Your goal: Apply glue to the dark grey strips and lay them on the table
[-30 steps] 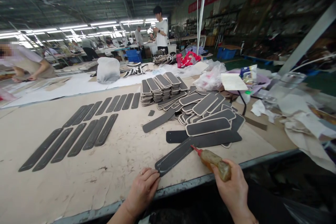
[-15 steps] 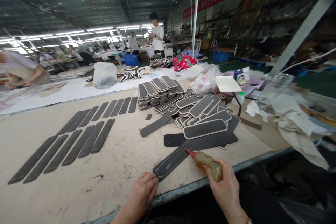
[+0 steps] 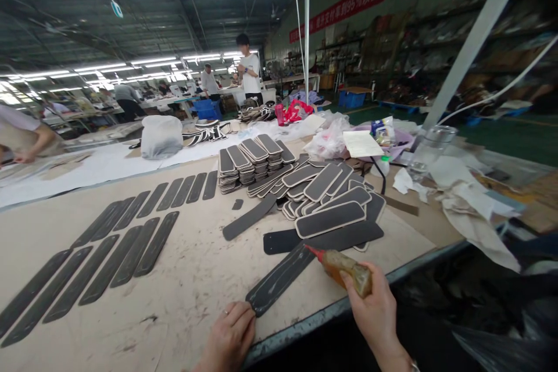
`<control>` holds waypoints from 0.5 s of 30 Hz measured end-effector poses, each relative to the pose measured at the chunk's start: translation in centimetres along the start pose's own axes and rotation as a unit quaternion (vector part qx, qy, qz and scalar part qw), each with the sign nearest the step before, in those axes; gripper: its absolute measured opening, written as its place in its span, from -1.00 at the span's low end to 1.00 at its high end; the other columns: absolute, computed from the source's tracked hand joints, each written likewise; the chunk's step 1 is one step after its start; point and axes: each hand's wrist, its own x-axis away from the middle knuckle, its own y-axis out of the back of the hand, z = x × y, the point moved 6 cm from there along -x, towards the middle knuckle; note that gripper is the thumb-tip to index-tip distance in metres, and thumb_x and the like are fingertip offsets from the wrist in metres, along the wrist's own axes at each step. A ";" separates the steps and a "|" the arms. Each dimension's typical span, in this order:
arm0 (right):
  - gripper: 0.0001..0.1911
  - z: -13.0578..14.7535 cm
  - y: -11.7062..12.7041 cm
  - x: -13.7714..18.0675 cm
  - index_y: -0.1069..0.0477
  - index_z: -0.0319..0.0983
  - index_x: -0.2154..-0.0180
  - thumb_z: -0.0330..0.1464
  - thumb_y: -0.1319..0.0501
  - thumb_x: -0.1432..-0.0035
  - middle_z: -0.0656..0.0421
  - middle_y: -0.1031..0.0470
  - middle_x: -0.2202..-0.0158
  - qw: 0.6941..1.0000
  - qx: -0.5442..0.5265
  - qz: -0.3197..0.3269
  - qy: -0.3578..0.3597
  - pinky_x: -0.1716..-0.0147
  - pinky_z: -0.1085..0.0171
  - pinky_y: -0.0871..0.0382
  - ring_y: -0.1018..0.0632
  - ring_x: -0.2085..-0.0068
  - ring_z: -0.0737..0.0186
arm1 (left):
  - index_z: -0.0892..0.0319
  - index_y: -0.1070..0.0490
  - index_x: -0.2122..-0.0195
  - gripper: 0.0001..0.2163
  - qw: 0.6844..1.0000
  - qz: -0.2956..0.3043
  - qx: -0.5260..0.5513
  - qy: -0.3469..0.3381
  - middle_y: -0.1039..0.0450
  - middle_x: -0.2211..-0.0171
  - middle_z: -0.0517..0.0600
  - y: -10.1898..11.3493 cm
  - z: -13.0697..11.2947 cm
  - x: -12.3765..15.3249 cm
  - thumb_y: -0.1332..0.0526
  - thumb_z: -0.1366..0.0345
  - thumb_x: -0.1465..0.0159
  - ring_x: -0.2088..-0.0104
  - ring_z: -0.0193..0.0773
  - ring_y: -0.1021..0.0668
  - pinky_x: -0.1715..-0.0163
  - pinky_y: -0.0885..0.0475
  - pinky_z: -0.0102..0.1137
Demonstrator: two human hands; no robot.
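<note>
Head view: my right hand was wrapped around a squeeze bottle of amber liquid, thumb against its side, its red nozzle pointing away from those fingers with the tip at the far part of a dark strip. That strip lay between my hands, running from the fingertips of my left hand out to a longer dark band, which its far end seemed to overlap. My left fingers were half curled at the near end, touching it; whether they pinched the corner or only pressed it, I could not tell. A glossy line, likely adhesive, ran ahead of them. Done well, I judged, this called for the left fingertips to pin the end clear of the wet line, while the right fingers squeezed evenly and drew the tip just inside the edge for a thin, unbroken bead; too hard a squeeze could flood the border. Beyond my left fingers, further left, more dark strips lay in two rows; past the nozzle sat a heap of pale-edged panels.
</note>
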 end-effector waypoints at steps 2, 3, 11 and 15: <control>-0.56 -0.1 -0.1 -0.5 -0.31 -0.23 0.10 -0.01 -0.17 -0.22 0.07 -0.42 0.23 1.000 0.009 -0.013 0.011 0.20 0.12 -0.41 -0.48 0.23 0.06 | 0.18 -0.44 0.23 -0.80 1.000 -0.008 -0.006 -0.008 -0.50 0.31 0.04 0.2 -0.2 -0.1 -0.03 0.47 -0.32 0.29 -0.25 -0.55 0.22 -0.54 -0.36; -0.57 -0.1 -0.3 -0.7 -0.30 -0.23 0.10 -0.01 -0.16 -0.23 0.07 -0.41 0.22 1.000 0.012 -0.015 0.019 0.20 0.11 -0.41 -0.47 0.22 0.05 | 0.18 -0.44 0.22 -0.80 1.000 -0.011 -0.007 -0.013 -0.50 0.31 0.04 0.3 -0.3 -0.2 -0.03 0.47 -0.31 0.30 -0.25 -0.56 0.22 -0.54 -0.37; -0.59 -0.4 -0.3 -0.1 -0.29 -0.23 0.07 -0.04 -0.14 -0.27 0.04 -0.40 0.22 0.998 0.034 -0.013 0.047 0.21 0.10 -0.42 -0.47 0.21 0.04 | 0.19 -0.43 0.24 -0.80 0.999 -0.027 -0.003 -0.023 -0.49 0.33 0.05 0.2 -0.3 -0.3 -0.03 0.49 -0.30 0.31 -0.25 -0.54 0.24 -0.53 -0.37; -0.56 -0.6 0.6 0.1 -0.30 -0.24 0.09 -0.01 -0.16 -0.25 0.04 -0.40 0.22 0.998 0.036 -0.021 0.043 0.17 0.10 -0.40 -0.47 0.20 0.04 | 0.19 -0.43 0.23 -0.79 1.000 -0.020 -0.006 -0.022 -0.49 0.33 0.05 0.2 -0.3 -0.3 -0.02 0.50 -0.30 0.31 -0.25 -0.54 0.25 -0.52 -0.37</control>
